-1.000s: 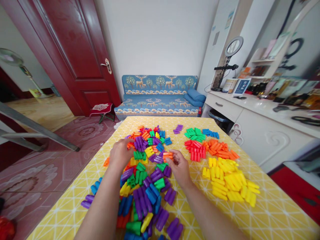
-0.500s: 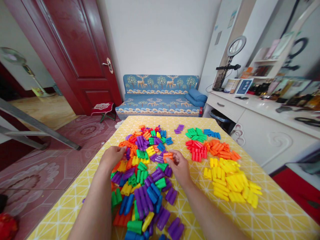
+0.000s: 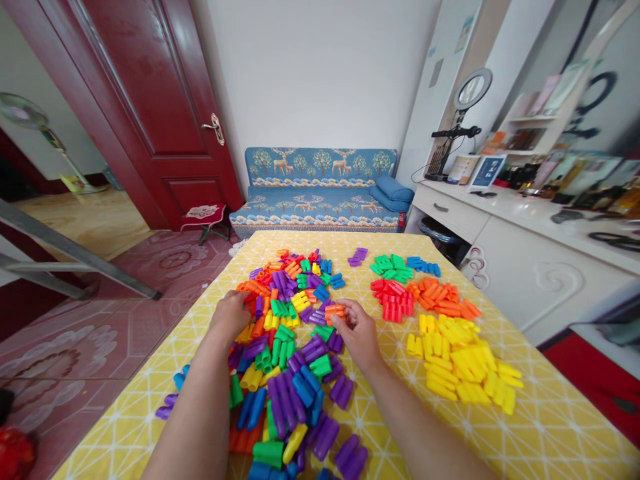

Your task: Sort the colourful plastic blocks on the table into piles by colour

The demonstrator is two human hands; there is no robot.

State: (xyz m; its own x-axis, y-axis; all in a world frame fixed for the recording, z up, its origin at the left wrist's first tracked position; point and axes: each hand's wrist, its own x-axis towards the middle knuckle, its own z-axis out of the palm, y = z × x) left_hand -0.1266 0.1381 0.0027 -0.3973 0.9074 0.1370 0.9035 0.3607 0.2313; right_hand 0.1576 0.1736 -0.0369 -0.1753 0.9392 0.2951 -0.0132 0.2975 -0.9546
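Note:
My right hand (image 3: 359, 333) pinches an orange plastic block (image 3: 335, 311) of joined tubes between thumb and fingers, just above the right side of a mixed pile. My left hand (image 3: 233, 315) is at the pile's left edge, its fingertips down among orange and red blocks; its fingers are mostly hidden, so I cannot see whether they grip one. Around both hands lie purple blocks (image 3: 286, 400), green blocks (image 3: 284, 350), blue blocks (image 3: 307, 387) and several yellow ones (image 3: 301, 302), jumbled together.
Sorted on the right of the yellow-patterned table (image 3: 390, 380) are a yellow heap (image 3: 470, 363), orange blocks (image 3: 440, 298), red blocks (image 3: 393, 300), green blocks (image 3: 391, 268), blue blocks (image 3: 424, 267) and a few purple ones (image 3: 358, 257). A blue sofa (image 3: 320, 200) stands beyond; a white dresser (image 3: 540, 247) is right.
My left hand has shifted slightly right and turned its fingers down into the pile, uncovering blue and purple blocks left of its forearm. My right hand stays nearly still with the orange block.

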